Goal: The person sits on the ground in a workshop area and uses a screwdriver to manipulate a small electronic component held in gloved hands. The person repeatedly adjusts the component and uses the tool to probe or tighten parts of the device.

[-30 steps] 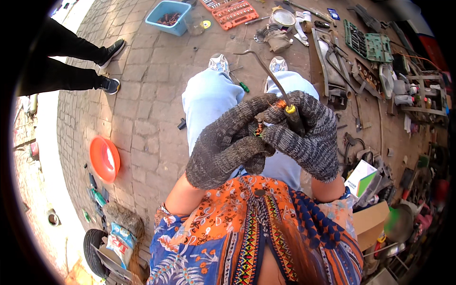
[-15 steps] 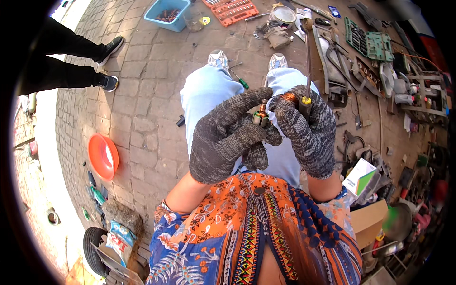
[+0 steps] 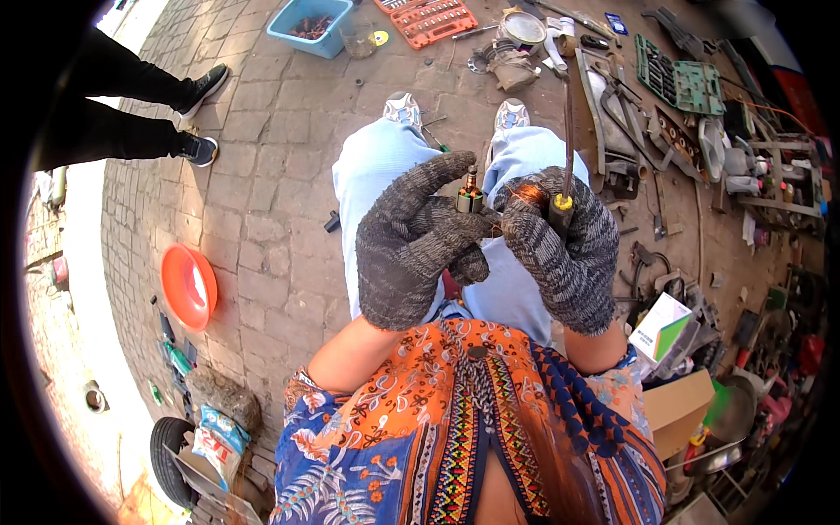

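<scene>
Both hands wear dark grey knitted gloves and meet above my knees. My left hand (image 3: 416,241) is closed on a small motor armature (image 3: 470,199), its shaft pointing up and copper windings showing below it. My right hand (image 3: 564,249) grips a screwdriver (image 3: 562,203) with a dark handle and yellow collar, its long shank pointing away from me. The same hand pinches a tangle of thin copper wire (image 3: 528,193) next to the armature. A fine strand shows between the hands; where it attaches is hidden by the fingers.
A blue tub (image 3: 328,42) with coppery scraps stands ahead, beside an orange socket case (image 3: 429,22). A green tool case (image 3: 678,74) and metal parts lie at the right. An orange basin (image 3: 188,287) sits at the left. Another person's legs (image 3: 114,105) are at the far left.
My left hand has shifted slightly left and away from me with the armature, widening the distance to my right hand. The armature has turned a little. The copper wire shows more clearly.
</scene>
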A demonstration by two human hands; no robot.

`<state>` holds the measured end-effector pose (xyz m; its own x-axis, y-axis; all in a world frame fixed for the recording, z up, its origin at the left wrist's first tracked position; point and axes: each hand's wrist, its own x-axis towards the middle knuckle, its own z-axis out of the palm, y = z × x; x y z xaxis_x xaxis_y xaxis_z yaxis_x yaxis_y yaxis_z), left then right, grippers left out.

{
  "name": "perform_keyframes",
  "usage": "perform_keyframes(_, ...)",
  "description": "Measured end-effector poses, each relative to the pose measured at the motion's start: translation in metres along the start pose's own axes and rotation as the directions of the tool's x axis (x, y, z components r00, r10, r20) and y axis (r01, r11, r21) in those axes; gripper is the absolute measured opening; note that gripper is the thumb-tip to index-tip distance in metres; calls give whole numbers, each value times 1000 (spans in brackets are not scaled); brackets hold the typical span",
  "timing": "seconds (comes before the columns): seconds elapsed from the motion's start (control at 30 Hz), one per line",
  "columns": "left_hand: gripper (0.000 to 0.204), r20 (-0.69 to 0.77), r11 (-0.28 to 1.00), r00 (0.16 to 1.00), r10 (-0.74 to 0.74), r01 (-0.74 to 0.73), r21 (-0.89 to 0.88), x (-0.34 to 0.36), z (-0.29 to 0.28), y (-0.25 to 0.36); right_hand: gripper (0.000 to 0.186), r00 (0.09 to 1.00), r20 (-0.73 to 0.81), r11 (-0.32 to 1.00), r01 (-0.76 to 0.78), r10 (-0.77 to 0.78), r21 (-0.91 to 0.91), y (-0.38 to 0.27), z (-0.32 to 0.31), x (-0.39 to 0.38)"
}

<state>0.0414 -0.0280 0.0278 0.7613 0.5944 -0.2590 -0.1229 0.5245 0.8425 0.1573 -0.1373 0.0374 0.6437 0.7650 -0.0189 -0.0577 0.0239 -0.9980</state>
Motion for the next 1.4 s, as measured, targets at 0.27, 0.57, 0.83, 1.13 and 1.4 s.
perform_keyframes(0.27,47,4,945,993,121,-117,304,-5,4,-1,20,998,-48,995,41,-45,-90,-3,4,5)
perform_keyframes(0.57,38,39,772,984,172,-159,615,-1,-2,-4,19,1000,-11,998,20,-20,-57,-4,4,9)
perform_keyframes(0.83,39,52,847,982,181,-183,500,4,-12,-16,19,988,-150,967,64,-27,246,6,-7,29)
perform_keyframes(1.13,42,230,511,782,580,-568,645,22,-14,10,18,992,-120,983,14,-37,-183,5,1,32)
perform_keyframes(1.4,19,259,561,771,582,-611,558,42,-12,6,15,994,-66,974,69,-85,-215,15,2,33)
